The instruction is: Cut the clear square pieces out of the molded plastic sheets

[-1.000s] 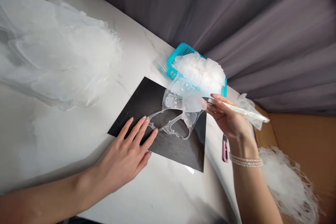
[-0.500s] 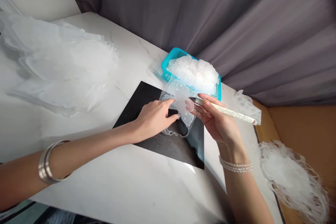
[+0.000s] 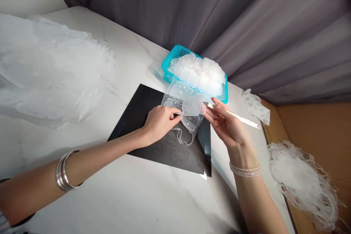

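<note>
A translucent moulded plastic or silicone sheet (image 3: 179, 91) with dotted panels lies over a black mat (image 3: 161, 159), its far end by the blue basket. With thumb and index finger together, my left hand (image 3: 161, 122) pinches the sheet near its middle. My right hand (image 3: 227, 120) holds a slim white pen-like tool (image 3: 241, 118) between thumb and index finger, its dark tip pointing left. A frosted rounded piece (image 3: 193, 104) is between the hands, with my right fingertips behind its right edge. Thin clear trim (image 3: 181, 139) hangs from the sheet's near end.
The blue basket (image 3: 166, 66) holds a heap of frosted pieces (image 3: 201, 73). A large pile of translucent sheets (image 3: 55, 69) covers the left. Another sheet (image 3: 256, 106) lies at right, near a cardboard box (image 3: 315, 128) and tangled clear scraps (image 3: 301, 182). A grey curtain (image 3: 153, 7) hangs behind.
My left thumb and index finger, spread apart before, have closed on the sheet. The tool has tilted slightly in my right hand. The whole view has shifted a little.
</note>
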The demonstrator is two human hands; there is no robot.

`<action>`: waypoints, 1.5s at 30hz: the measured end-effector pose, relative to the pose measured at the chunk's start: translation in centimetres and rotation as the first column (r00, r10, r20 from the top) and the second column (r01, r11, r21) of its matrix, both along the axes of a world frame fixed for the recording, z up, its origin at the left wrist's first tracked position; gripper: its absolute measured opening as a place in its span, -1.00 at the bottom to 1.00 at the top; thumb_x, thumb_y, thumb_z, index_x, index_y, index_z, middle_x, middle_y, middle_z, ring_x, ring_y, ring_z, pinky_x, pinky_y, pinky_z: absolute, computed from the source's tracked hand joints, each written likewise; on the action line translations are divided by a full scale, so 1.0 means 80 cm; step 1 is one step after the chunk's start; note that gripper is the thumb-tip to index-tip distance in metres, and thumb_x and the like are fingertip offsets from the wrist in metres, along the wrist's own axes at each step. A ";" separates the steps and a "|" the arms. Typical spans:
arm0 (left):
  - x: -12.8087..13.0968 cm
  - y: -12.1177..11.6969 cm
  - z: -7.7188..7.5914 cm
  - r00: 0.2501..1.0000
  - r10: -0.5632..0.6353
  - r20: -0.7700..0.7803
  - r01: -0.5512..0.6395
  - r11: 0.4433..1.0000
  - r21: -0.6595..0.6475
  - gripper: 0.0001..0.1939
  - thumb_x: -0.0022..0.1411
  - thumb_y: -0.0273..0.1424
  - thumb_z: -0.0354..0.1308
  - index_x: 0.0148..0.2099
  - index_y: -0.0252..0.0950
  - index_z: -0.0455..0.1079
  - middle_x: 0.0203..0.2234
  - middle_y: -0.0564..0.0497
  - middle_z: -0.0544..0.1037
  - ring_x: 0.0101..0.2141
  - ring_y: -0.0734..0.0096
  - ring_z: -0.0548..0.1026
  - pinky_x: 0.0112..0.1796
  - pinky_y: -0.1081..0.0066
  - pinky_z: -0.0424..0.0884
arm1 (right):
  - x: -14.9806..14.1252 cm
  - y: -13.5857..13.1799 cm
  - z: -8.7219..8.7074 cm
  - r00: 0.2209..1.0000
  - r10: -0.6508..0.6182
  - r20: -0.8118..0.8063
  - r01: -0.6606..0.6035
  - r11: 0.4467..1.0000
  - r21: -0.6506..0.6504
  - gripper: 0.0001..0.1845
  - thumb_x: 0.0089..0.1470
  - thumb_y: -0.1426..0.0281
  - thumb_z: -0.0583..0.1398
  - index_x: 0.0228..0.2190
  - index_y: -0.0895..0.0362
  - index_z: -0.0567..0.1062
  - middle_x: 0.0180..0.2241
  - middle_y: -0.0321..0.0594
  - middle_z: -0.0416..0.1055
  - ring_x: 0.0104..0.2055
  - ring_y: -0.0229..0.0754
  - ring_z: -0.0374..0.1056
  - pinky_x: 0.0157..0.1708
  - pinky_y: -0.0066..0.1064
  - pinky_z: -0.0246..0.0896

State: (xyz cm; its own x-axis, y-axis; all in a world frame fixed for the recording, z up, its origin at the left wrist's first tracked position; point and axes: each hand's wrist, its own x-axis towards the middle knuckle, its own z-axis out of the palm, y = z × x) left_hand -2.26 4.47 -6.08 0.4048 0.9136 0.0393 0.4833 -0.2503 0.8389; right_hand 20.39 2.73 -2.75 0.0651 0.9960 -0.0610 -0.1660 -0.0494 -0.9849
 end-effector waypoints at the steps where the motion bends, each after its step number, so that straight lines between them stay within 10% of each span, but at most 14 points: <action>1: -0.003 -0.001 0.003 0.997 0.004 0.076 0.002 0.997 -0.083 -0.66 0.27 -0.33 0.09 0.05 -0.27 0.48 -0.47 0.01 0.61 -0.48 0.37 0.53 -0.40 0.39 0.36 | -0.008 -0.006 0.006 0.999 -0.005 0.041 0.004 0.999 0.034 -0.86 0.15 0.36 0.27 -0.20 0.00 0.58 -0.31 -0.30 0.64 -0.08 -0.07 0.55 0.06 -0.07 0.43; 3: -0.011 -0.001 0.011 0.943 0.073 0.326 0.059 0.923 -0.380 -0.54 0.31 -0.32 -0.01 0.21 -0.32 0.31 -0.29 -0.09 0.65 -0.37 0.33 0.60 -0.34 0.35 0.47 | -0.028 -0.023 0.022 0.984 0.030 0.173 -0.047 0.994 0.096 -0.84 0.20 0.31 0.24 -0.17 -0.03 0.59 -0.25 -0.28 0.63 -0.11 -0.08 0.56 0.02 -0.09 0.47; 5: -0.020 -0.001 0.017 0.818 0.242 0.521 0.220 0.705 -0.674 -0.50 0.36 -0.20 -0.13 0.21 -0.36 0.25 -0.16 -0.21 0.63 -0.23 0.21 0.63 -0.27 0.27 0.53 | -0.047 -0.040 0.036 0.900 0.209 0.383 -0.259 0.962 0.083 -0.81 0.22 0.28 0.21 -0.16 -0.02 0.61 -0.19 -0.23 0.62 -0.14 -0.07 0.57 -0.03 -0.15 0.50; 8: -0.030 -0.001 0.020 0.766 0.360 0.533 0.330 0.491 -0.806 -0.43 0.32 -0.02 -0.08 0.16 -0.33 0.28 -0.12 -0.25 0.62 -0.13 0.09 0.61 -0.22 0.22 0.54 | -0.062 -0.057 0.051 0.673 0.491 0.554 -0.557 0.829 -0.059 -0.69 0.30 0.21 0.10 -0.13 -0.01 0.62 -0.15 -0.23 0.61 -0.14 -0.08 0.55 -0.04 -0.23 0.48; 13: -0.030 -0.011 0.018 0.827 0.257 0.499 0.243 0.638 -0.731 -0.63 0.23 -0.40 0.21 0.10 -0.25 0.35 -0.09 -0.15 0.62 -0.08 0.19 0.60 0.00 0.20 0.46 | -0.042 -0.055 0.057 0.835 0.203 0.511 -0.242 0.970 0.010 -0.39 0.34 0.02 -0.15 -0.30 0.03 0.58 -0.48 -0.23 0.53 -0.30 -0.10 0.52 -0.17 -0.25 0.46; 16: -0.032 -0.017 0.020 0.851 0.210 0.482 0.231 0.674 -0.702 -0.66 0.23 -0.42 0.20 0.07 -0.27 0.38 -0.13 -0.16 0.63 -0.10 0.19 0.61 0.00 0.17 0.46 | -0.030 -0.048 0.052 0.727 0.101 0.679 -0.136 0.991 -0.001 -0.50 0.33 0.06 -0.06 -0.39 0.06 0.51 -0.65 -0.32 0.30 -0.56 -0.22 0.32 -0.48 -0.41 0.30; 19: -0.043 -0.023 0.026 0.897 0.148 0.417 0.216 0.676 -0.705 -0.58 0.19 -0.35 0.26 0.10 -0.22 0.38 -0.20 -0.10 0.65 -0.16 0.19 0.62 -0.08 0.18 0.49 | -0.038 -0.044 0.034 0.597 0.198 0.777 -0.248 0.967 -0.056 -0.72 0.24 0.17 0.13 -0.32 0.09 0.52 -0.57 -0.35 0.30 -0.58 -0.30 0.17 -0.54 -0.47 0.12; 23: -0.062 -0.035 0.038 0.937 0.119 0.327 0.174 0.654 -0.736 -0.59 0.20 -0.29 0.27 0.09 -0.16 0.38 -0.21 -0.04 0.64 -0.21 0.25 0.61 -0.25 0.33 0.49 | -0.067 -0.049 0.012 0.634 0.401 0.661 -0.332 0.913 -0.236 -0.75 0.14 0.19 0.24 -0.24 0.10 0.51 -0.64 -0.46 0.14 -0.61 -0.35 0.02 -0.59 -0.50 -0.02; 30: -0.074 -0.048 0.033 0.971 0.073 0.226 0.110 0.706 -0.700 -0.75 0.27 -0.28 0.21 0.00 -0.06 0.43 -0.35 0.12 0.60 -0.36 0.46 0.50 -0.39 0.47 0.34 | -0.095 -0.057 0.005 0.608 0.346 0.715 -0.289 0.935 -0.206 -0.90 0.16 0.32 0.22 -0.28 0.07 0.51 -0.68 -0.50 0.19 -0.63 -0.37 -0.05 -0.59 -0.51 -0.02; 37: -0.067 -0.048 0.031 0.959 0.169 0.227 0.035 0.724 -0.689 -0.73 0.23 -0.18 0.26 -0.05 -0.10 0.43 -0.29 0.06 0.64 -0.18 0.32 0.56 -0.22 0.39 0.39 | -0.099 -0.059 -0.001 0.613 0.347 0.710 -0.348 0.925 -0.151 -0.88 0.23 0.31 0.17 -0.20 0.01 0.49 -0.44 -0.39 0.51 -0.56 -0.35 0.26 -0.50 -0.51 0.21; 45: -0.074 -0.044 0.036 0.947 0.196 0.256 0.081 0.624 -0.777 -0.60 0.15 -0.24 0.34 0.03 -0.02 0.34 -0.47 0.15 0.62 -0.37 0.44 0.58 -0.39 0.54 0.40 | -0.098 -0.064 0.007 0.610 0.330 0.720 -0.443 0.896 -0.035 -0.72 0.21 0.47 0.18 -0.06 0.00 0.53 -0.32 -0.38 0.61 -0.44 -0.31 0.48 -0.41 -0.54 0.34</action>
State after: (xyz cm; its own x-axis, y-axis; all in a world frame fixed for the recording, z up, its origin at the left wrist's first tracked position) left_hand -8.22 0.93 -3.20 0.4453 0.6789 -0.5837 0.1757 0.5730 0.8005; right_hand 12.53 -2.38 -2.16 -0.3617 0.9318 -0.0307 0.5673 0.1938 -0.8004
